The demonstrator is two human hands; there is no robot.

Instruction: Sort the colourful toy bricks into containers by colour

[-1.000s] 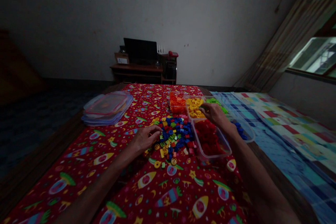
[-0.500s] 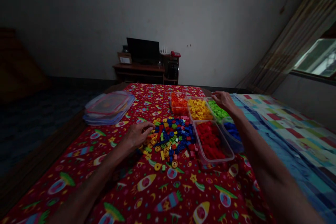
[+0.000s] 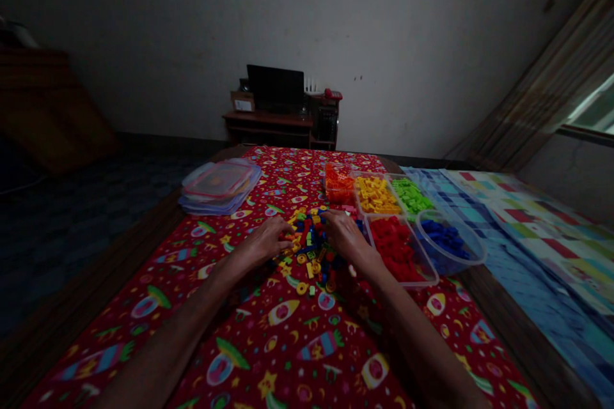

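A heap of mixed toy building blocks (image 3: 311,239) in yellow, blue, red and green lies on the red patterned cloth. At the heap's left edge, my left hand (image 3: 268,238) has its fingers curled together; whatever they hold is hidden. My right hand (image 3: 344,236) reaches over the right side of the heap, fingers bent down among the blocks and mostly hidden. Just right of it stands a clear box of red blocks (image 3: 396,249). Beyond are boxes of yellow blocks (image 3: 377,195) and green blocks (image 3: 410,195), orange pieces (image 3: 339,185), and a round tub of blue blocks (image 3: 444,239).
Stacked clear plastic lids (image 3: 220,185) lie at the far left of the red cloth (image 3: 283,351). A bed with a blue and checked cover (image 3: 522,223) adjoins on the right. Against the wall stands a desk (image 3: 268,121) with a monitor (image 3: 275,89).
My right hand has moved from above the green box, left and down to the heap. My left hand stays at the heap's left side. The view has shifted slightly left.
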